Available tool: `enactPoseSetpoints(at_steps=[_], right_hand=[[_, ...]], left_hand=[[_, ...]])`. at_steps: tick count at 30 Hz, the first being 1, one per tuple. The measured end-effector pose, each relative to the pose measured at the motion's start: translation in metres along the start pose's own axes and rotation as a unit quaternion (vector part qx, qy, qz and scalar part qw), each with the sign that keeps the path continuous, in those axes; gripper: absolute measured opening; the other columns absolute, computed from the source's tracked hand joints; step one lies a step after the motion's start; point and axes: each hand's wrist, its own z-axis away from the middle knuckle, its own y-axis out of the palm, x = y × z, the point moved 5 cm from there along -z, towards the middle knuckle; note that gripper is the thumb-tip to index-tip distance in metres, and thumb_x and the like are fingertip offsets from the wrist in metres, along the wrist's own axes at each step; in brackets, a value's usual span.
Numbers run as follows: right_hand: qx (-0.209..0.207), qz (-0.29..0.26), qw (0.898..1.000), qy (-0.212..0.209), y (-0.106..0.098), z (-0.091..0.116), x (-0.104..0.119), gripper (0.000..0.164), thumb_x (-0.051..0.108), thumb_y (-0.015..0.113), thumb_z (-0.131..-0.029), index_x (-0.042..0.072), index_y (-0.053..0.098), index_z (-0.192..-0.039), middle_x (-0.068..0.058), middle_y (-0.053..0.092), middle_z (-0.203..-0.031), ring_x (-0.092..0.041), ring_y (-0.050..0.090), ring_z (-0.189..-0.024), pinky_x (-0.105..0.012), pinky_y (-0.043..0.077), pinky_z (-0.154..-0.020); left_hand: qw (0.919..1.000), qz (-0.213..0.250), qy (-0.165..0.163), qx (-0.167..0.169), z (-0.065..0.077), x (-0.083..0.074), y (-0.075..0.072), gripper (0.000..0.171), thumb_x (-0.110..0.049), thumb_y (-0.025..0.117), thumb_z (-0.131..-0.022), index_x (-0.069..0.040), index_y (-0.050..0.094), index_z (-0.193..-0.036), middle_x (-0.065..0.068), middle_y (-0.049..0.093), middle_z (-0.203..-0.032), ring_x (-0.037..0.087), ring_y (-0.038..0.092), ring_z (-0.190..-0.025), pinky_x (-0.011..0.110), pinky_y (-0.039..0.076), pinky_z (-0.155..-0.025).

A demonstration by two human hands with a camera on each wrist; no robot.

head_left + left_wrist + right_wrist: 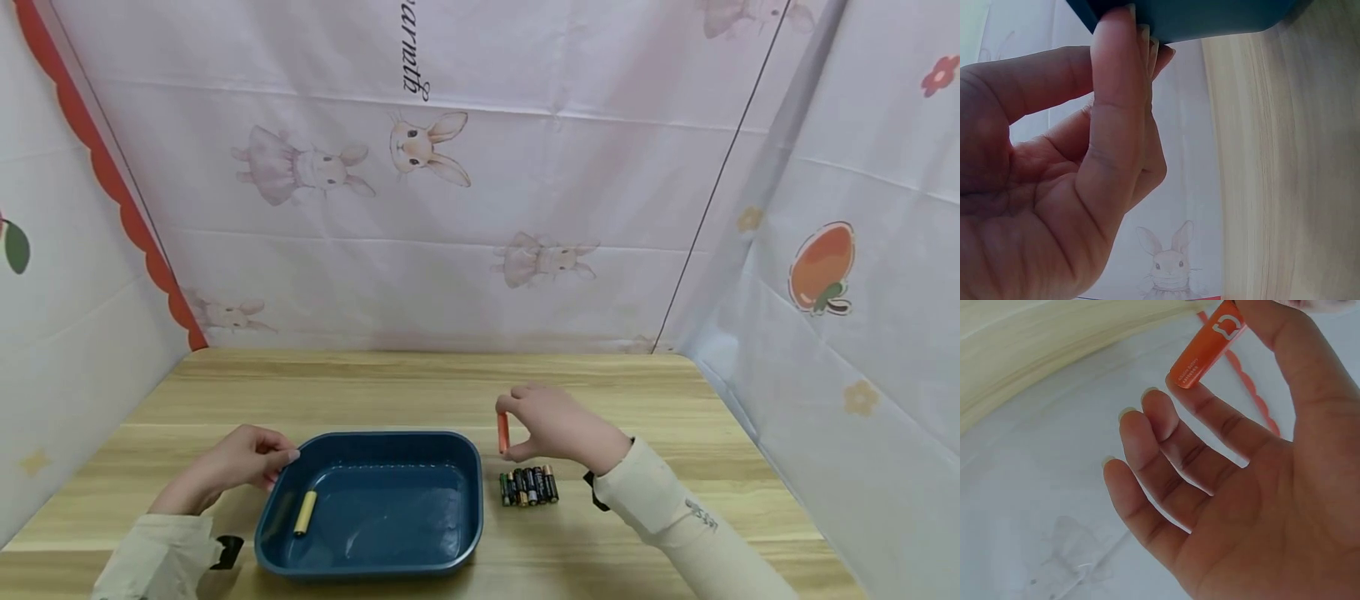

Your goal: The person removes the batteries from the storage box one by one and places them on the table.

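Note:
An orange battery (pixel 503 433) is pinched end to end between the thumb and index finger of my right hand (pixel 558 425), above the table. The right wrist view shows the orange battery (pixel 1207 344) with white markings, the other fingers spread loosely. Just below that hand a row of several dark batteries (pixel 528 486) lies side by side. My left hand (pixel 243 462) holds the left rim of a dark blue tray (pixel 480 492); the left wrist view shows its fingertips pinching the tray's edge (pixel 1210 19). Inside the tray, at the left, lies one yellow battery (pixel 305 512).
The wooden table (pixel 637 383) reaches back to a hanging cloth (pixel 450 283) printed with rabbits. More printed cloth hangs at the left (pixel 67 333) and right (pixel 840 350) sides of the table.

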Motion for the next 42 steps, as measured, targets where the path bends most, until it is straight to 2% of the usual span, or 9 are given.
enactPoseSetpoints(at_steps=[7, 11, 19, 24, 31, 37, 42], right_hand=[[0.014, -0.003, 1.000, 0.016, 0.012, 0.014, -0.018, 0.044, 0.036, 0.081, -0.076, 0.011, 0.063, -0.107, 0.001, 0.058, -0.087, -0.016, 0.053, -0.072, -0.033, 0.049, -0.068], [0.032, -0.015, 0.999, 0.038, 0.024, 0.025, -0.028, 0.045, 0.034, 0.081, -0.075, 0.011, 0.063, -0.109, 0.001, 0.058, -0.089, -0.017, 0.054, -0.073, -0.035, 0.050, -0.067], [0.047, -0.060, 0.995, 0.063, 0.047, 0.045, -0.045, 0.029, 0.024, 0.080, -0.073, 0.016, 0.061, -0.093, 0.000, 0.056, -0.084, -0.015, 0.047, -0.066, -0.033, 0.044, -0.060], [0.071, -0.093, 0.989, 0.085, 0.059, 0.053, -0.051, 0.027, 0.019, 0.081, -0.072, 0.018, 0.059, -0.089, -0.002, 0.055, -0.082, -0.015, 0.043, -0.065, -0.032, 0.041, -0.060], [0.094, -0.127, 0.984, 0.088, 0.073, 0.054, -0.055, 0.035, 0.018, 0.083, -0.069, 0.015, 0.062, -0.097, -0.001, 0.055, -0.085, -0.013, 0.045, -0.068, -0.032, 0.044, -0.063], [0.104, -0.154, 0.978, 0.092, 0.077, 0.056, -0.054, 0.044, 0.020, 0.085, -0.069, 0.012, 0.063, -0.107, -0.001, 0.054, -0.086, -0.014, 0.044, -0.068, -0.032, 0.041, -0.062], [0.105, -0.146, 0.979, 0.094, 0.080, 0.056, -0.054, 0.046, 0.024, 0.085, -0.069, 0.014, 0.064, -0.109, 0.000, 0.056, -0.090, -0.013, 0.049, -0.074, -0.036, 0.048, -0.071]], left_hand=[[0.9998, 0.004, 0.015, 0.013, -0.001, 0.001, 0.000, 0.019, -0.010, 0.055, -0.097, 0.005, 0.067, -0.096, 0.004, 0.060, -0.073, 0.017, 0.059, -0.063, 0.036, 0.057, -0.061], [0.9999, 0.003, 0.005, 0.010, -0.002, 0.000, 0.001, 0.018, -0.010, 0.055, -0.097, 0.003, 0.067, -0.096, 0.005, 0.060, -0.074, 0.017, 0.059, -0.064, 0.035, 0.057, -0.062], [1.0000, 0.003, 0.002, 0.006, 0.001, -0.001, 0.001, 0.017, -0.010, 0.056, -0.097, 0.003, 0.067, -0.096, 0.005, 0.060, -0.074, 0.017, 0.059, -0.064, 0.034, 0.057, -0.061], [1.0000, 0.002, 0.000, 0.009, 0.001, -0.001, 0.001, 0.018, -0.010, 0.055, -0.098, 0.003, 0.067, -0.096, 0.005, 0.060, -0.073, 0.017, 0.059, -0.064, 0.034, 0.057, -0.060], [0.9999, 0.006, 0.002, 0.009, 0.002, -0.002, 0.001, 0.019, -0.009, 0.054, -0.098, 0.005, 0.067, -0.097, 0.004, 0.059, -0.073, 0.017, 0.058, -0.064, 0.034, 0.057, -0.060], [0.9998, 0.012, 0.005, 0.018, 0.002, -0.001, 0.002, 0.020, -0.011, 0.054, -0.098, 0.005, 0.067, -0.098, 0.004, 0.059, -0.074, 0.017, 0.059, -0.065, 0.034, 0.057, -0.061], [0.9998, 0.013, 0.008, 0.016, 0.002, 0.000, 0.001, 0.020, -0.011, 0.055, -0.098, 0.005, 0.067, -0.097, 0.004, 0.059, -0.074, 0.017, 0.059, -0.065, 0.033, 0.057, -0.060]])
